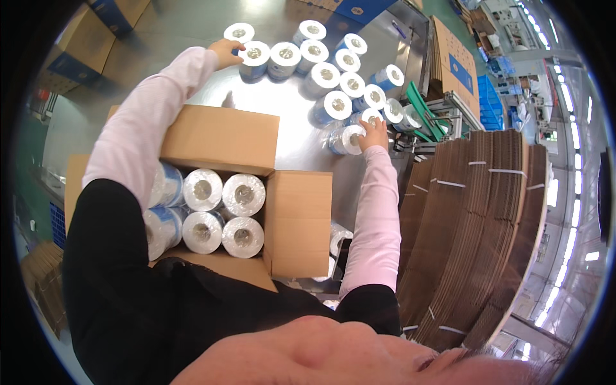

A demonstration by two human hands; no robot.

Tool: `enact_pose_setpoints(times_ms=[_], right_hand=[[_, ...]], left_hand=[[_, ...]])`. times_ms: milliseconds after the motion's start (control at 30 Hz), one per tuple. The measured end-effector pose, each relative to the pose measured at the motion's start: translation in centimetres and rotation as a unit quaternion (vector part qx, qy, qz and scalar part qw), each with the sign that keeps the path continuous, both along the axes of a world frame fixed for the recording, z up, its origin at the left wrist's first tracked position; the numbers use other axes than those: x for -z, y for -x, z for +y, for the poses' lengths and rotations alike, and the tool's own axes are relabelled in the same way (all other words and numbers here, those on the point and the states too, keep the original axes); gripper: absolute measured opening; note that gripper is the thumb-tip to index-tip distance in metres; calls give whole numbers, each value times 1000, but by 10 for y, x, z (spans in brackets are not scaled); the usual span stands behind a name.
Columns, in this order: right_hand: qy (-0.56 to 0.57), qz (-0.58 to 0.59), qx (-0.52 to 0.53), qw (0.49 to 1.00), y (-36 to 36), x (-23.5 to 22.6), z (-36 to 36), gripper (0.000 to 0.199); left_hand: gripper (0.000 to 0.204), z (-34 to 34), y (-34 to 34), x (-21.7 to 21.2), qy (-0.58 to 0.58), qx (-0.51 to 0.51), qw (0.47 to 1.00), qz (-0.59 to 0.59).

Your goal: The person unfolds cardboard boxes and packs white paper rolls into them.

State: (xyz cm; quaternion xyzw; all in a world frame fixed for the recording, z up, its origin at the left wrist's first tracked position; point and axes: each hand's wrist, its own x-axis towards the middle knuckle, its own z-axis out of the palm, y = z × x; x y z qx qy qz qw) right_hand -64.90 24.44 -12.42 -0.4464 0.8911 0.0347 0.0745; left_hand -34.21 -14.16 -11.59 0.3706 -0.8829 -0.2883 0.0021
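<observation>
At the far end of the metal table, my left hand [224, 54] is closed on the left edge of a white paper roll [255, 54] with a blue-printed wrapper. My right hand [374, 136] reaches the right-hand group, its fingers curled on the rim of the nearest paper roll [348, 140]; another roll [370, 118] touches its fingertips. The undersides of both hands are hidden. Several more upright rolls [333, 106] stand between my hands. Close to my body, an open cardboard box [221, 138] holds several wrapped rolls [244, 194] in two rows.
Flattened cardboard [468, 212] is stacked high at my right. A green metal part [423, 112] and a blue crate [490, 102] lie beyond the table's right edge. Printed cartons [80, 45] stand at the far left. The box flaps [299, 221] stick outward.
</observation>
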Motion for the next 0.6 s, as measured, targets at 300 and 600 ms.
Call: enact_pose_setpoints(times_ms=[300, 600], right_hand=[[-75, 43, -21, 996, 26, 66, -24, 47], [6, 26, 110, 994, -55, 79, -2, 39]], left_hand=[[67, -52, 74, 91, 194, -76, 964, -165], [56, 1, 36, 60, 98, 11, 961, -257]])
